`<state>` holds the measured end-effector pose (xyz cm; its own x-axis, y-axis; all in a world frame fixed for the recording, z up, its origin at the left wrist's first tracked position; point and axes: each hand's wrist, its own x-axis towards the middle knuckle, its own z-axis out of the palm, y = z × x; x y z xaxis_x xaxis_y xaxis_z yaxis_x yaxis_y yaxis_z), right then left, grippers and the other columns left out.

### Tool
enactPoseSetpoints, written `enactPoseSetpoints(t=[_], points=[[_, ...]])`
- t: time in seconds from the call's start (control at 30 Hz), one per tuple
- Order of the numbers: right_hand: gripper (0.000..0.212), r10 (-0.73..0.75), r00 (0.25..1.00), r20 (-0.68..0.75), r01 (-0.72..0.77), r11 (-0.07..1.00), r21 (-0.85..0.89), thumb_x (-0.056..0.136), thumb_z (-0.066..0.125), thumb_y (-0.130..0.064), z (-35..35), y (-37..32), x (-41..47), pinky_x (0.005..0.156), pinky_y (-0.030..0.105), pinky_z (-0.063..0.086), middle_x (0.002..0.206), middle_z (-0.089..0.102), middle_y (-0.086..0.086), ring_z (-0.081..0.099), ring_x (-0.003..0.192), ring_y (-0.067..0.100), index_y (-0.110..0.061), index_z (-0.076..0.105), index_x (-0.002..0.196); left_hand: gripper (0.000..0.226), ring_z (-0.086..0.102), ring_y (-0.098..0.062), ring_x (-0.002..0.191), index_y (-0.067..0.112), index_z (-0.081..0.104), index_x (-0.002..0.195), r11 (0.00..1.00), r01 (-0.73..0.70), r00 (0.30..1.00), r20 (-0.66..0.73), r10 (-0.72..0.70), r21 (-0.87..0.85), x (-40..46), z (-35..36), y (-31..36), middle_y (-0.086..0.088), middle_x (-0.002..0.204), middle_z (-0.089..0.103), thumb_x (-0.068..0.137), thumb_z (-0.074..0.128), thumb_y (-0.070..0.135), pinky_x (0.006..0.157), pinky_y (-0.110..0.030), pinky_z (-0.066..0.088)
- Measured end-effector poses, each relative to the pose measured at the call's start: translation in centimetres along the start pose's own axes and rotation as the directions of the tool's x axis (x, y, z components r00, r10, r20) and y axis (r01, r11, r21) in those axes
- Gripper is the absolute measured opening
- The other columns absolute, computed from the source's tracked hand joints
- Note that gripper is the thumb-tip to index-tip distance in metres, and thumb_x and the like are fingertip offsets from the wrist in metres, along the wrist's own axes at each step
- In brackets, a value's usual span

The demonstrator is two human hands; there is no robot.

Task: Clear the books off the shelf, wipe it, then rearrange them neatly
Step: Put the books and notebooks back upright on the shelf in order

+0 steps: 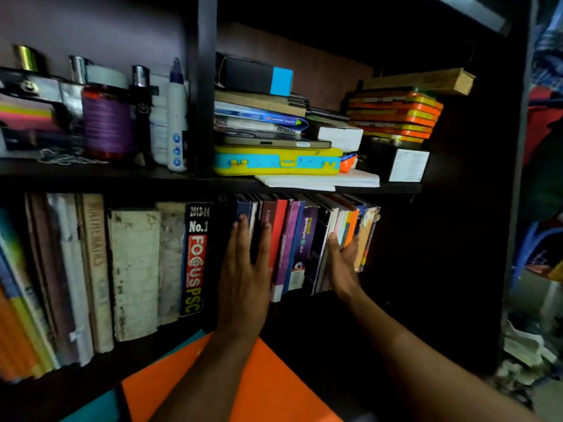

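A row of upright books fills the lower shelf [304, 324]. My left hand [243, 275] lies flat with straight fingers against the spines of the dark and maroon books [269, 226] in the middle. My right hand [342, 260] holds the right end of the leaning bunch, fingers behind thin books and thumb on an orange-and-tan worn book [365, 236]. A black "FOCUS PSC" book [195, 257] stands just left of my left hand. Pale, stained thick books [134, 269] stand further left.
The upper shelf carries a yellow-and-blue case [277, 161], stacked papers and boxes, orange tins [393, 114], a purple jar [108, 123] and bottles. An orange folder [189, 379] lies below my arms. The shelf part right of the books is dark.
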<state>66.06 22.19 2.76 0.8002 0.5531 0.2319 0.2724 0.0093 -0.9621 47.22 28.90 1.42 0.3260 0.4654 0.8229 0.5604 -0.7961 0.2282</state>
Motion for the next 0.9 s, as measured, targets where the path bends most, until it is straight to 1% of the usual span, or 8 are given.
enactPoseSetpoints(t=[0.1,0.17,0.27,0.37,0.43,0.67,0.77,0.9], points=[[0.101,-0.064,0.996,-0.063,0.056,0.990,-0.129,0.086,0.038,-0.074,-0.6,-0.3,-1.6,0.126,0.046,0.008,0.170,-0.008,-0.002,0.000,0.157,0.020,-0.025,-0.007,0.162,0.095,0.011,-0.034,0.156,0.014,0.022,0.161,0.999,-0.031,0.999,-0.031,0.030,-0.040,0.0,-0.2,-0.3,-0.018,0.169,0.007,0.084,0.079,0.009,0.124,-0.039,0.016],[0.086,-0.334,0.930,-0.156,0.268,0.902,-0.337,0.098,0.042,-0.062,-0.5,-1.0,-4.4,0.126,0.049,0.007,0.171,-0.002,0.001,0.000,0.157,0.019,-0.023,0.002,0.163,0.077,0.027,-0.037,0.151,0.011,0.035,0.156,0.994,-0.048,0.993,-0.116,0.036,-0.101,0.0,-0.9,-0.3,-0.019,0.166,0.021,0.090,0.072,0.013,0.122,-0.044,0.028],[0.082,-0.784,0.586,0.202,0.736,0.412,-0.537,0.098,0.052,-0.043,2.8,-2.7,-7.4,0.126,0.049,0.001,0.170,0.005,0.010,0.001,0.157,0.024,-0.013,0.011,0.162,0.059,0.053,-0.039,0.126,0.016,0.053,0.145,0.997,0.018,0.958,-0.285,-0.037,-0.069,-0.2,-2.7,-0.6,-0.017,0.148,0.047,0.088,0.067,0.009,0.101,-0.051,0.042],[0.085,-0.736,0.520,0.432,0.751,0.153,-0.643,0.098,0.044,-0.053,5.4,-2.5,-5.6,0.123,0.061,0.008,0.170,0.000,0.010,-0.003,0.157,0.026,-0.012,0.006,0.162,0.061,0.053,-0.039,0.117,0.015,0.049,0.145,0.965,0.246,0.910,-0.320,-0.263,-0.093,-0.3,-3.4,-2.1,-0.018,0.138,0.049,0.087,0.071,0.014,0.094,-0.052,0.044],[0.089,-0.704,0.539,0.462,0.737,0.130,-0.663,0.098,0.040,-0.058,5.4,-1.7,-3.8,0.122,0.063,0.014,0.170,-0.002,0.011,-0.005,0.157,0.029,-0.013,-0.003,0.162,0.068,0.049,-0.038,0.119,0.011,0.041,0.151,0.940,0.330,0.902,-0.264,-0.342,-0.091,-0.6,-3.6,-2.3,-0.020,0.138,0.045,0.090,0.072,0.020,0.094,-0.052,0.048],[0.093,-0.689,0.550,0.471,0.764,0.188,-0.617,0.097,0.051,-0.049,4.5,-1.9,-4.3,0.124,0.059,0.012,0.170,-0.010,0.011,-0.010,0.156,0.030,-0.011,-0.003,0.162,0.094,0.041,-0.027,0.118,0.012,0.020,0.162,0.966,0.223,0.970,-0.071,-0.234,-0.133,-1.3,-2.7,-0.4,-0.016,0.146,0.035,0.085,0.072,0.002,0.086,-0.025,0.038],[0.096,-0.695,0.581,0.423,0.748,0.252,-0.614,0.092,0.058,-0.045,4.5,-2.5,-5.7,0.125,0.058,0.006,0.170,-0.010,0.010,-0.010,0.156,0.027,-0.009,0.003,0.162,0.089,0.046,-0.026,0.118,0.014,0.036,0.157,0.964,0.211,0.963,-0.136,-0.233,-0.161,-1.1,-3.0,-1.2,-0.013,0.141,0.040,0.079,0.073,-0.007,0.083,-0.031,0.051],[0.107,-0.639,0.631,0.440,0.708,0.241,-0.664,0.089,0.053,-0.058,5.1,-2.3,-5.1,0.122,0.063,0.012,0.169,-0.016,0.009,-0.017,0.155,0.028,-0.012,-0.011,0.161,0.074,0.052,-0.032,0.111,0.021,0.052,0.143,0.957,0.267,0.913,-0.288,-0.288,-0.112,-0.4,-4.1,-1.9,-0.011,0.135,0.043,0.076,0.083,0.009,0.081,-0.049,0.055]])
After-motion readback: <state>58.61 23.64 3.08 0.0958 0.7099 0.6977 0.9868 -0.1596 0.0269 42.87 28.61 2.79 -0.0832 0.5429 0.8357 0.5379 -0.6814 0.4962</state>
